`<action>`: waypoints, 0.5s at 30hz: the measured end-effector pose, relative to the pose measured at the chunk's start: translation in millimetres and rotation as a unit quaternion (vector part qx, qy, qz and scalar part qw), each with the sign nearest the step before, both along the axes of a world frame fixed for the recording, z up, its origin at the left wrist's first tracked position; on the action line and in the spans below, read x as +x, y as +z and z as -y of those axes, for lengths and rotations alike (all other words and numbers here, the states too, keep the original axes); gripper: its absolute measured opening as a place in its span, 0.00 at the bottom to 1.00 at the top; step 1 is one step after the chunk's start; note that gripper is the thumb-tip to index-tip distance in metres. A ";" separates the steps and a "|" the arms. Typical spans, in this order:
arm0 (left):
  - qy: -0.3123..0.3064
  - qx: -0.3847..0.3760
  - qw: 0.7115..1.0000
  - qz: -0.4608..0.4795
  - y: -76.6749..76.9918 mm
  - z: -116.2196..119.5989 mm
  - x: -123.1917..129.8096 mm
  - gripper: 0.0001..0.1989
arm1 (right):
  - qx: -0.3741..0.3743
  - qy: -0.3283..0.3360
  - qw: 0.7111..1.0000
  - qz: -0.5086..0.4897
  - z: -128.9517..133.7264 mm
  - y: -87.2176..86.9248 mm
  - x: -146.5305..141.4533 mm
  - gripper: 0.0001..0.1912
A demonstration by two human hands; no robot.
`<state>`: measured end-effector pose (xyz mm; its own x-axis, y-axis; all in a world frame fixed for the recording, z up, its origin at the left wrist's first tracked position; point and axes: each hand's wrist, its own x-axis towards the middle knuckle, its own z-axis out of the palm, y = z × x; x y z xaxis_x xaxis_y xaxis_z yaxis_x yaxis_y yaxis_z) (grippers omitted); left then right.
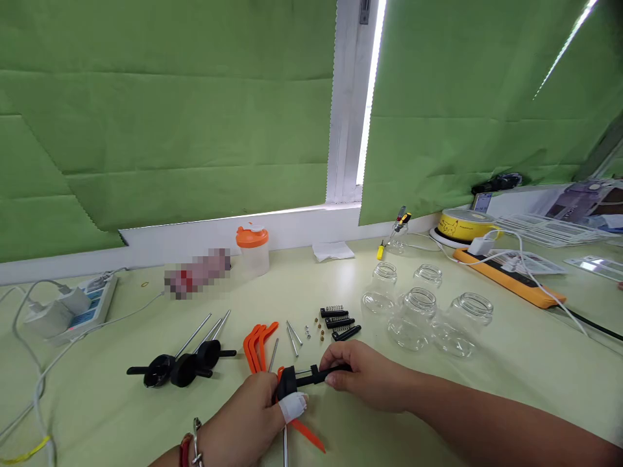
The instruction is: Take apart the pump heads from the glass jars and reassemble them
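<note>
Grip: the left hand (253, 415) and right hand (363, 373) both close on a black clamp tool (306, 377), held just above the table (487, 383) near the front edge.
Left hand: fingers curl round the round black end; one fingertip is wrapped in white tape (293, 407), which covers part of the tool.
Right hand: fingers pinch the slim black bar end; the fingertips hide where the bar stops.
Below the grip: an orange lever (307, 436) and a metal rod (285, 447) stick out under the left hand; the rod is cut off by the lower edge.
Just behind: loose orange levers (257, 347), thin metal rods (293, 337), small screws and brass bits (315, 332) too tiny to tell apart, and black pieces with springs (339, 322).
Left of those: black round parts on rods (182, 366), overlapping so their count is unclear.
Right: clear glass jars (418, 311), close together.
Farther back: a cup with an orange lid (252, 250), a blurred-out object (197, 272), a power strip (82, 308).
Wrist: a bracelet (192, 447), partly cut off.
</note>
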<state>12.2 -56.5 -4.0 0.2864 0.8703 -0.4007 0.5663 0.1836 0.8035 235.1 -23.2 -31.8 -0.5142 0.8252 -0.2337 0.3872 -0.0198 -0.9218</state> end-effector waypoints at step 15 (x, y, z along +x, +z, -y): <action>0.068 0.072 0.991 0.086 -10.7 -4.3 -2.0 0.18 | 0.060 -0.030 0.997 0.039 -6.0 -12.0 -20.5 0.16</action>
